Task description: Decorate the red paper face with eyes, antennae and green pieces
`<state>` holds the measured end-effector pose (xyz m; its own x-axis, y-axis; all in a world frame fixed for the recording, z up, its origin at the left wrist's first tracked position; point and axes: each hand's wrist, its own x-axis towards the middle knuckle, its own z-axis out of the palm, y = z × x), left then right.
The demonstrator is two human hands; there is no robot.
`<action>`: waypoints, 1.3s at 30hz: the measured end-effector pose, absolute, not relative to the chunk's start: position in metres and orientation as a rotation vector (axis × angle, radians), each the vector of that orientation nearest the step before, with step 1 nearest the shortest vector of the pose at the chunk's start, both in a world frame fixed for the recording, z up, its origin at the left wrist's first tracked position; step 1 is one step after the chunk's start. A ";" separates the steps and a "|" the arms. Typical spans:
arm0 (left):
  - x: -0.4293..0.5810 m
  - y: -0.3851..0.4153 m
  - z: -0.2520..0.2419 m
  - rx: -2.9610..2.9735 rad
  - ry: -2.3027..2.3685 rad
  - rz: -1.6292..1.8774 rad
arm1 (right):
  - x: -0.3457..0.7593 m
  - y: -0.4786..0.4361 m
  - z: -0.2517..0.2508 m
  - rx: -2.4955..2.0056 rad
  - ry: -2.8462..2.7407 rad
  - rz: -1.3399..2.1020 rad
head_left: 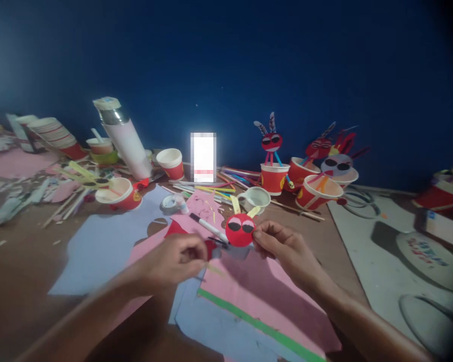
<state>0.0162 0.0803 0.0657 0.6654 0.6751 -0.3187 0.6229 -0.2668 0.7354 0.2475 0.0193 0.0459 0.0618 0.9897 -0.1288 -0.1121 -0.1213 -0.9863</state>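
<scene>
left hand (171, 264) | right hand (287, 246) | red paper face (240, 230) | disc (425, 256) lettering blurred

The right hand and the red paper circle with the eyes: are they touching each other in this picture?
Touching. The head view shows the right hand with its fingertips against the right edge of the red paper circle.

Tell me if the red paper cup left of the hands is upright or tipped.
Tipped: the red paper cup lies on its side, its white-rimmed mouth facing left.
</scene>
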 end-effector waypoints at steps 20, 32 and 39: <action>-0.006 0.047 0.062 1.404 1.076 0.222 | 0.221 -0.003 0.057 -1.664 -1.980 0.970; 0.020 0.045 0.065 1.514 0.995 0.114 | 0.203 -0.011 0.040 -1.263 -1.398 1.614; -0.003 0.063 0.060 1.550 1.057 0.215 | 0.201 -0.009 0.045 -1.378 -1.495 1.498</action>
<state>-0.0032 0.0635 0.0605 0.5722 0.7107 -0.4092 0.4947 0.0989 0.8634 0.2013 -0.0091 0.0447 -0.2759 0.9293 -0.2455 0.2438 -0.1795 -0.9531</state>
